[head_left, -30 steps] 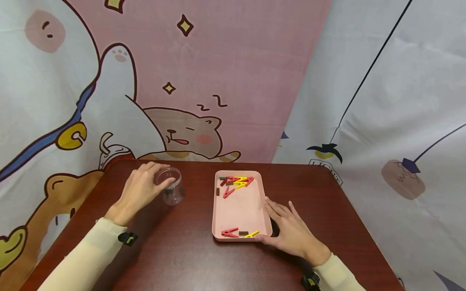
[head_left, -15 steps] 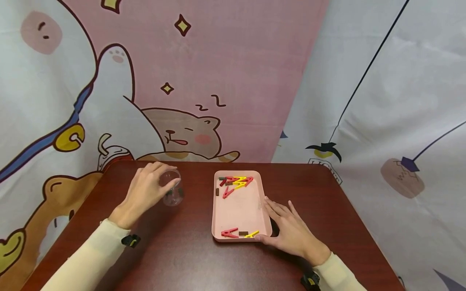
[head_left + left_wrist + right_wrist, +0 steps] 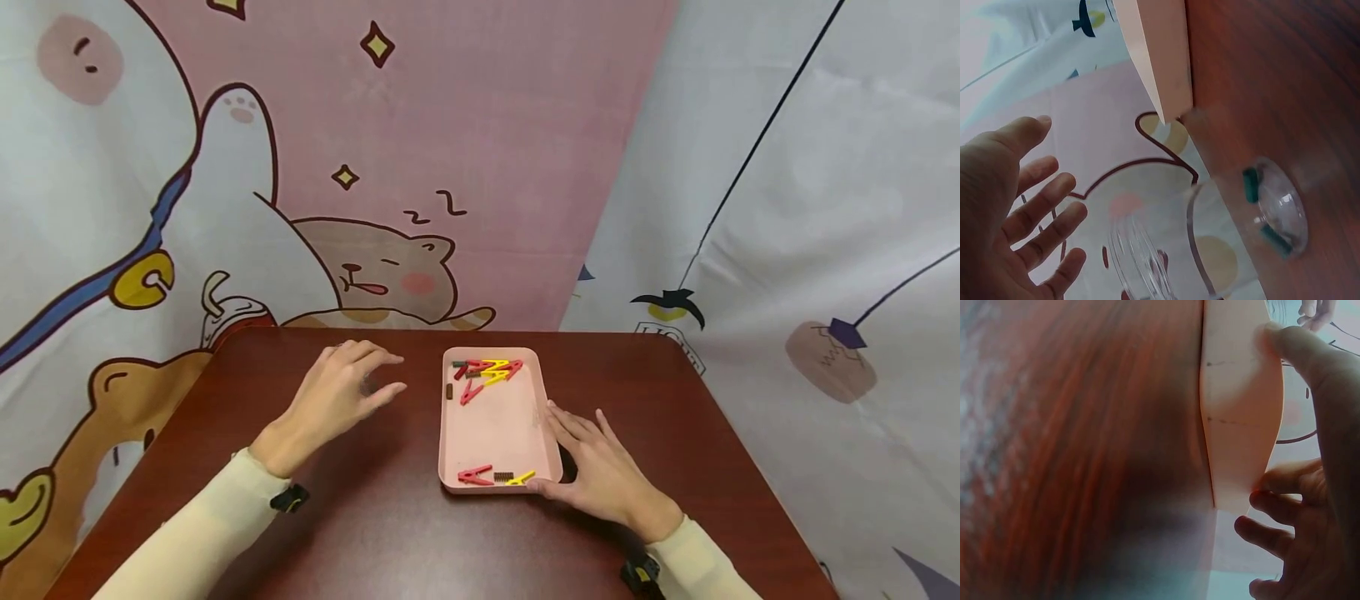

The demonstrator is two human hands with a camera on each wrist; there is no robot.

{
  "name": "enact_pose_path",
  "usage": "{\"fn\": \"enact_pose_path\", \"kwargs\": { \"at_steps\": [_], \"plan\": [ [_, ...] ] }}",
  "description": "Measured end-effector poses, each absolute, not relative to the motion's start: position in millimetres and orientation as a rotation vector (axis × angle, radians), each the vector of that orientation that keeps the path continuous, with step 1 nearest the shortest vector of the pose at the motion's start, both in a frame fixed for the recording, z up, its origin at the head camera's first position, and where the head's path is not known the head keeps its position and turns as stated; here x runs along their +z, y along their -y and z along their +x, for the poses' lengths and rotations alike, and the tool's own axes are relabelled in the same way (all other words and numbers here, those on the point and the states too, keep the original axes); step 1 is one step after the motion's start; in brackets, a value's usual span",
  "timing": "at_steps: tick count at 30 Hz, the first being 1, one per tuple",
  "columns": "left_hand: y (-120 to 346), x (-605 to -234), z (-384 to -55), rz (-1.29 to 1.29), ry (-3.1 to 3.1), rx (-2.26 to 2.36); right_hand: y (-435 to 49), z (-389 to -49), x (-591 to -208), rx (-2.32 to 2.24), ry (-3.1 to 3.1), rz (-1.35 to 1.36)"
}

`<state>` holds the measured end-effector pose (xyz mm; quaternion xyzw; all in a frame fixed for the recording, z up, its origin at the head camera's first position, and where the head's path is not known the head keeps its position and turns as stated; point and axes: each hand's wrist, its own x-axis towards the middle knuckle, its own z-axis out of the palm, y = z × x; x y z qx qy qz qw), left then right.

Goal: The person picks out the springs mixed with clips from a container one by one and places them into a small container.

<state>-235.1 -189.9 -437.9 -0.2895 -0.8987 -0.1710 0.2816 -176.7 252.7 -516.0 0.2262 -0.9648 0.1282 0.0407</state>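
My left hand (image 3: 330, 396) is raised over the left of the table with fingers spread, holding nothing. In the left wrist view a clear jar (image 3: 1216, 228) stands upright just beyond the fingers, with green pieces (image 3: 1275, 240) at its bottom. From the head view this jar is mostly hidden behind the left hand. My right hand (image 3: 600, 471) rests at the near right corner of a pink tray (image 3: 498, 433), its extended fingers and thumb touching the rim. At the tray's far end lie red and yellow clips (image 3: 491, 373). A red clip (image 3: 475, 475) and a yellow clip (image 3: 521, 478) lie near its front.
Inside the tray, a dark brown spring (image 3: 503, 477) lies between the front clips, and a small brown piece (image 3: 449, 391) sits by the left wall. The dark wood table (image 3: 390, 533) ends at a patterned cloth backdrop (image 3: 510, 167).
My left hand has let go of the jar and moved right toward the tray, its fingers spreading. My right hand has stayed at the tray's corner.
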Motion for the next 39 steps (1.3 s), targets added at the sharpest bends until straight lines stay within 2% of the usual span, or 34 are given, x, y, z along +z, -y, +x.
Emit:
{"fn": "enact_pose_path", "kwargs": {
  "at_steps": [16,39],
  "plan": [
    [149.9,-433.2,-237.2,-1.073,2.508,-0.340,-251.6,-177.8,-516.7,0.374,3.006,0.691],
    [104.0,-426.8,-241.7,-1.342,2.627,-0.228,-252.5,-179.9,-515.1,0.400,3.001,0.684]
  ]
}}
